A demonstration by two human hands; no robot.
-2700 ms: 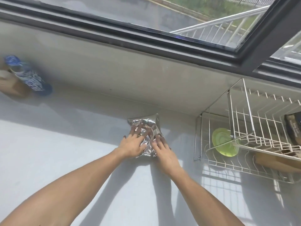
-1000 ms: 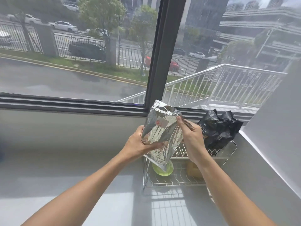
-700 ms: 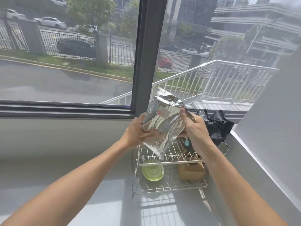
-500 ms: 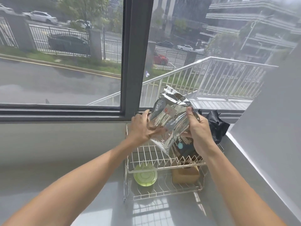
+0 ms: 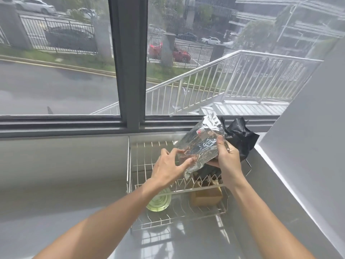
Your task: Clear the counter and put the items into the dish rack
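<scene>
A crinkled silver foil bag (image 5: 202, 144) is tilted over the upper tier of the two-tier wire dish rack (image 5: 141, 161). My right hand (image 5: 226, 161) grips the bag's right side from behind. My left hand (image 5: 169, 169) touches its lower left edge with the fingertips, fingers spread. The bag's bottom corner reaches down to the upper tier's wires. A dark packet (image 5: 207, 171) stands on that tier behind the foil, mostly hidden.
On the rack's lower tier lie a green plate (image 5: 159, 201) and a brown box (image 5: 206, 197). A crumpled black bag (image 5: 239, 136) sits at the rack's far right end against the window sill. A white wall (image 5: 308, 146) closes the counter on the right.
Both hands carried the foil bag from the counter to the rack and lowered it onto the upper tier. My left hand has loosened from a full grip to fingertip contact.
</scene>
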